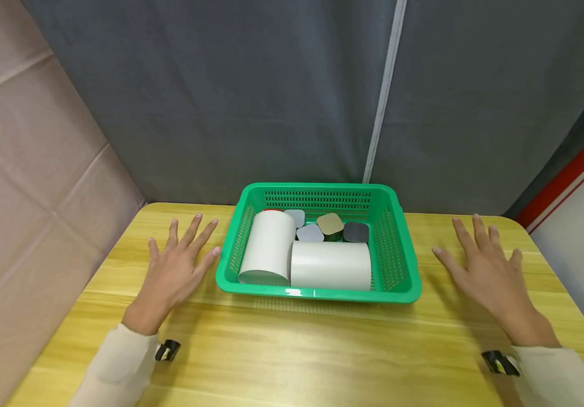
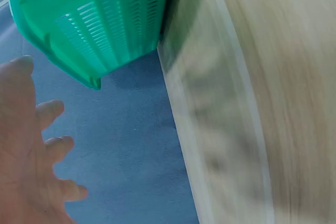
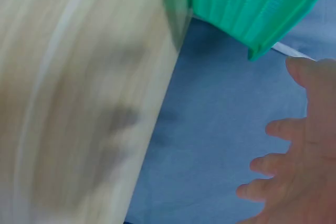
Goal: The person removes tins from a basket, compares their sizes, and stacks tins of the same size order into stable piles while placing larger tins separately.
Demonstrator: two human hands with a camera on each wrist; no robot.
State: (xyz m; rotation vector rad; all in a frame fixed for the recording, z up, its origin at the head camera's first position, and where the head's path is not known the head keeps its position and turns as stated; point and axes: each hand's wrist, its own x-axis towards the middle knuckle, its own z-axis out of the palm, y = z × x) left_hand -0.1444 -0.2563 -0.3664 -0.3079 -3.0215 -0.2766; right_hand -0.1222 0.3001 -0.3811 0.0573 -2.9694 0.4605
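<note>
Left hand: your left hand (image 1: 177,271) has its fingers spread wide apart, and its palm is bare. It is up above the table (image 1: 312,350), and its shadow falls on the wood.
Left thumb: it points at the basket and is just beside the rim. The left wrist view shows a small gap there.
Right hand: your right hand (image 1: 492,277) is spread wide too, with a bare palm. It is also up over the table, a bit farther from the basket than your left one.
Green basket: the green basket (image 1: 393,296) sits at the back of the table, between your two hands.
White rolls: both lie in the front of the basket. The left white roll (image 1: 269,243) points front to back. The right white roll (image 1: 331,265) lies sideways, right next to it.
Little blocks: behind the right white roll are two pale grey blocks (image 1: 310,233), a tan block (image 1: 330,223) and a dark grey block (image 1: 356,232).
Red bit: a tiny red bit (image 1: 271,210) peeks out behind the left white roll. You can't tell what it is.
</note>
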